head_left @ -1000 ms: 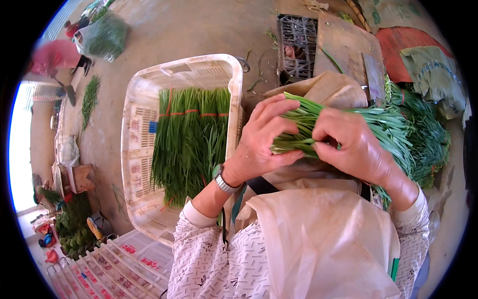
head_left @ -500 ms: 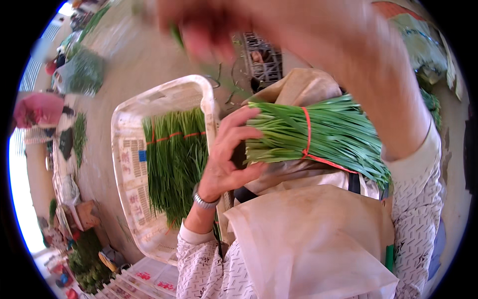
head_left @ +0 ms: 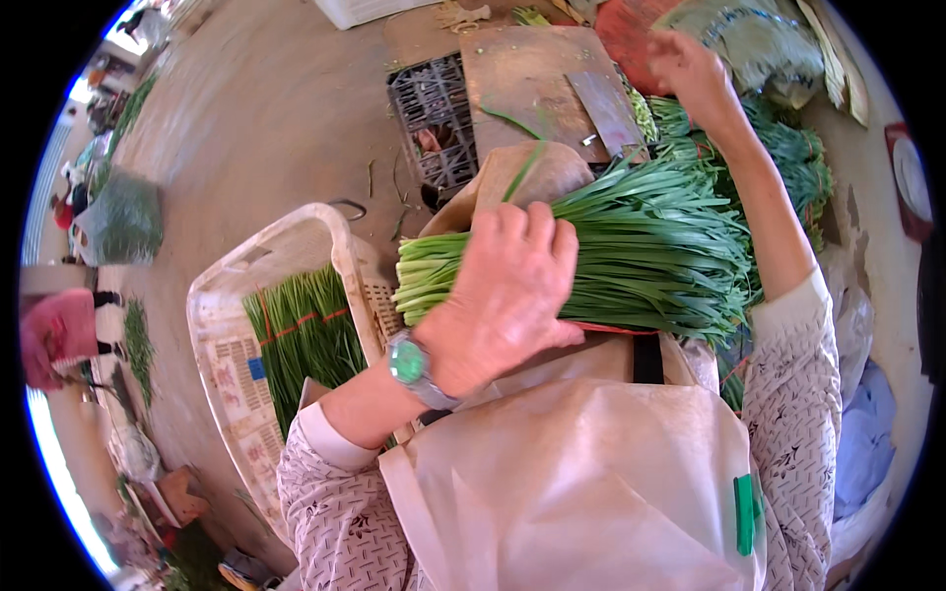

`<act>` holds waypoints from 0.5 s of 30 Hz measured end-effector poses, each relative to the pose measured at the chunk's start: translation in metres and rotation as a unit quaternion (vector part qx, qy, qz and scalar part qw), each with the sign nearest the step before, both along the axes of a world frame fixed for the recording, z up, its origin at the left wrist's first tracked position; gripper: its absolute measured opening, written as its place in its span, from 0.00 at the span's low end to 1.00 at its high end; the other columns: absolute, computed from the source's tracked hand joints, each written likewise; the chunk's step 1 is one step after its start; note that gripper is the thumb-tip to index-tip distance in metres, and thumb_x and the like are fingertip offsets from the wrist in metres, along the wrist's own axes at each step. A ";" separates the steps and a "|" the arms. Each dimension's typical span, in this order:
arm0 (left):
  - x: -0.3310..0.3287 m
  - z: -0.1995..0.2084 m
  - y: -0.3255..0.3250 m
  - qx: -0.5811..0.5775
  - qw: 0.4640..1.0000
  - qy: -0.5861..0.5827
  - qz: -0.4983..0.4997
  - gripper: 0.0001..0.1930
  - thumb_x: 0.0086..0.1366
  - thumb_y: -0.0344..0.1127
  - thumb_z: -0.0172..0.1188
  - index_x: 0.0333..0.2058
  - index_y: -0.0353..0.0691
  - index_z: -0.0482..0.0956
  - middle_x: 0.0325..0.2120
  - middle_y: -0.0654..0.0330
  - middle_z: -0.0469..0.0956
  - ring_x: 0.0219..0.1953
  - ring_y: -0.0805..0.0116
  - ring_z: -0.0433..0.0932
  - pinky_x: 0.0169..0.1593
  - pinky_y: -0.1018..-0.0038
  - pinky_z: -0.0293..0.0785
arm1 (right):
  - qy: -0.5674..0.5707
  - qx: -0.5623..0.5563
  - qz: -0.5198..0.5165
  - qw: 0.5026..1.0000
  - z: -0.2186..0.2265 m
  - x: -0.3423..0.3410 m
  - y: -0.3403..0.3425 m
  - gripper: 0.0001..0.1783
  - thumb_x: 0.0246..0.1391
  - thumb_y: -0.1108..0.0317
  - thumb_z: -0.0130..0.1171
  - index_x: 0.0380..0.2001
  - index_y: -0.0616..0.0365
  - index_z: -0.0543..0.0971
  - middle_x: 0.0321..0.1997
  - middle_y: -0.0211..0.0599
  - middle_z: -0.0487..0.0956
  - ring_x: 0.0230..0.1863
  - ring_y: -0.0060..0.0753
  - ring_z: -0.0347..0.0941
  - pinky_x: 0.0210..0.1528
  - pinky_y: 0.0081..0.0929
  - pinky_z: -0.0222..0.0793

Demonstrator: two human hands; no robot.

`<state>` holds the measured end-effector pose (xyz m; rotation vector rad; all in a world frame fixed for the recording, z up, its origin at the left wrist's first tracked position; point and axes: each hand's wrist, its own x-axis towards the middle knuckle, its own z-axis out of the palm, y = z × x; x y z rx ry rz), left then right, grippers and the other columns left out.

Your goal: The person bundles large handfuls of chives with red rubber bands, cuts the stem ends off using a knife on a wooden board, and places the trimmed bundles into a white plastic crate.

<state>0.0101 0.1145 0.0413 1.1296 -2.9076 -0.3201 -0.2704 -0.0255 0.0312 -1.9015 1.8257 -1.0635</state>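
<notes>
My left hand (head_left: 507,295), with a green-faced watch on its wrist, grips a thick bundle of green chives (head_left: 631,246) bound with a red band and lying across my lap over a pale apron (head_left: 581,473). The bundle's pale cut ends point left toward a white plastic crate (head_left: 227,345). That crate holds more tied chive bundles (head_left: 305,335). My right hand (head_left: 690,64) is stretched far out to the upper right, fingers apart and holding nothing, above a heap of loose chives (head_left: 788,158).
A brown cutting board (head_left: 532,84) with a cleaver blade (head_left: 606,108) lies ahead, beside a dark wire basket (head_left: 434,123). Green bags and red cloth sit at the top right. A bag of greens (head_left: 123,222) and people stand far left on the concrete floor.
My right hand has let go of the bundle, swept up past the camera and reached out to the far upper right. My left hand now holds the bundle alone, lower on my lap.
</notes>
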 end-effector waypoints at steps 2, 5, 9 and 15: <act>0.009 -0.004 -0.016 0.023 0.996 0.091 0.012 0.37 0.46 0.55 0.72 0.47 0.31 0.73 0.45 0.48 0.72 0.47 0.51 0.71 0.52 0.60 0.68 | -0.008 0.027 0.062 0.998 -0.010 -0.002 0.029 0.23 0.48 0.69 0.59 0.50 0.58 0.77 0.43 0.43 0.81 0.42 0.37 0.78 0.48 0.33 0.73; 0.031 0.000 -0.034 0.004 0.978 0.206 0.023 0.30 0.55 0.51 0.69 0.47 0.32 0.74 0.44 0.48 0.73 0.41 0.48 0.75 0.44 0.60 0.72 | 0.031 -0.079 0.268 0.960 -0.025 0.032 0.051 0.27 0.48 0.79 0.52 0.55 0.56 0.75 0.51 0.33 0.78 0.50 0.29 0.73 0.52 0.29 0.70; 0.035 0.020 -0.044 0.094 0.985 0.124 0.069 0.26 0.55 0.49 0.69 0.41 0.30 0.76 0.35 0.47 0.76 0.37 0.48 0.76 0.39 0.62 0.71 | 0.043 -0.114 0.424 0.897 -0.051 0.089 0.041 0.26 0.44 0.79 0.54 0.50 0.51 0.79 0.50 0.39 0.78 0.53 0.40 0.73 0.52 0.33 0.72; 0.021 0.033 -0.022 0.043 0.999 0.018 0.018 0.33 0.47 0.55 0.72 0.41 0.32 0.76 0.32 0.50 0.74 0.35 0.50 0.75 0.39 0.61 0.71 | 0.126 0.003 0.466 0.875 -0.063 0.122 0.026 0.07 0.47 0.73 0.59 0.32 0.52 0.80 0.30 0.38 0.80 0.34 0.41 0.79 0.39 0.40 0.75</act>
